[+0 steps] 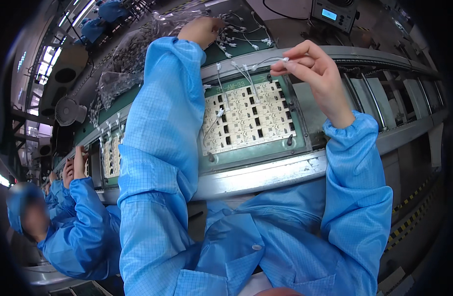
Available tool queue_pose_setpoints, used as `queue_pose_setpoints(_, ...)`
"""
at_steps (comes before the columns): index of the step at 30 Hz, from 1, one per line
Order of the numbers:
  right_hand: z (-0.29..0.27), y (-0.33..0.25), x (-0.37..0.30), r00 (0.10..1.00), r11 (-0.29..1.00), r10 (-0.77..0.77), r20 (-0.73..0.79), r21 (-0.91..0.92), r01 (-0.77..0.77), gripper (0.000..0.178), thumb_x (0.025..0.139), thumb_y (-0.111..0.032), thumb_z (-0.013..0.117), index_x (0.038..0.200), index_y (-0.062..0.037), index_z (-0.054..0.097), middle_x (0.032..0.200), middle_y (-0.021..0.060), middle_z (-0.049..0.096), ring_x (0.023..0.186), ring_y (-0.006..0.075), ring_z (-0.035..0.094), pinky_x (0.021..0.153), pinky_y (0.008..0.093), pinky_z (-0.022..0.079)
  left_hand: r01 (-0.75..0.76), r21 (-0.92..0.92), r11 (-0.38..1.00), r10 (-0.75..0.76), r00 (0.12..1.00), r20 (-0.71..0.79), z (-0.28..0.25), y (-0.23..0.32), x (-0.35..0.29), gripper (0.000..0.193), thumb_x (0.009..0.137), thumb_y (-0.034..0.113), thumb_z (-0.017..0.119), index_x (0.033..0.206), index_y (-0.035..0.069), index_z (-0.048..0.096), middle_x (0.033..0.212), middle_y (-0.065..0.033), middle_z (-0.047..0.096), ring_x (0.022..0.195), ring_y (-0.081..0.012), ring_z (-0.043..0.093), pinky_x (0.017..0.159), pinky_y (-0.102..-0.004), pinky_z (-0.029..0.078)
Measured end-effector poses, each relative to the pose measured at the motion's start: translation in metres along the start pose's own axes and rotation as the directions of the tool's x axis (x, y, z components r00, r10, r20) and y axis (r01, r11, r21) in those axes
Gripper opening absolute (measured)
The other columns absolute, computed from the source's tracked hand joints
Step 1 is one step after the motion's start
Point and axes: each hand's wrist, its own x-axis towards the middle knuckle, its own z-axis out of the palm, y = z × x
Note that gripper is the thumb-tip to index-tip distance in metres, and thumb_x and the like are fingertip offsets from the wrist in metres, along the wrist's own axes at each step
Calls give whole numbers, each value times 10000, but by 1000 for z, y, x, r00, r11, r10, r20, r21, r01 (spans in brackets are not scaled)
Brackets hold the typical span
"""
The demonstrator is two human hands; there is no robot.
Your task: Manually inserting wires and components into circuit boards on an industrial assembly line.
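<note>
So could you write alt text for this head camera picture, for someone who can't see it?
Seen from above, a person in a blue coat holds a short white wire in the right hand over a tray of small circuit boards, while the left hand reaches into a pile of wires behind it. A co-worker sits to the left.

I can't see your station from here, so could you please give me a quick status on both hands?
Right hand pinching a white wire lead above the circuit board panel. Left hand reaching into loose wire leads behind. Nothing blocking the panel.
</note>
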Motion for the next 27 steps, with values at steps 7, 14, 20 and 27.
queue_pose_setpoints(7, 4, 1, 1, 998, 999, -38, -53, 7, 39, 120, 1000, -104, 579, 1073, -11, 554, 1024, 186, 740, 1008, 248, 719, 953, 361, 543, -154, 259, 953, 139, 987, 75, 12, 53, 38, 418, 874, 153, 639, 1270, 278, 675, 1248, -42, 685, 1130, -295, 664, 953, -416, 535)
queue_pose_setpoints(14, 4, 9, 5, 997, 999, 30, -71, 20, -29, 113, 989, -72, 589, 1051, 6, 537, 1001, 188, 743, 990, 230, 717, 921, 329, 543, 0, 329, 944, -14, 999, 39, 32, 39, 47, 291, 911, 269, 632, 1196, 237, 680, 1157, -55, 712, 1084, -286, 685, 877, -438, 551)
queue_pose_setpoints(20, 8, 6, 6, 1000, 1000, 16, -21, -10, -16, 95, 996, -83, 573, 1060, -19, 543, 1022, 173, 746, 1011, 236, 719, 953, 347, 539, -173, -194, 966, 158, 983, -90, 18, -5, 43, 266, 833, 276, 715, 1006, 84, 649, 958, -100, 706, 861, -287, 668, 784, -397, 527)
queue_pose_setpoints(27, 1, 14, 5, 996, 991, -35, -86, -129, 23, 89, 997, -56, 579, 1064, -20, 532, 1030, 178, 745, 1025, 232, 714, 979, 345, 528, -186, -75, 980, 177, 978, -111, -12, 0, 8, 165, 821, 181, 686, 918, 60, 628, 865, -126, 683, 824, -318, 664, 746, -418, 520)
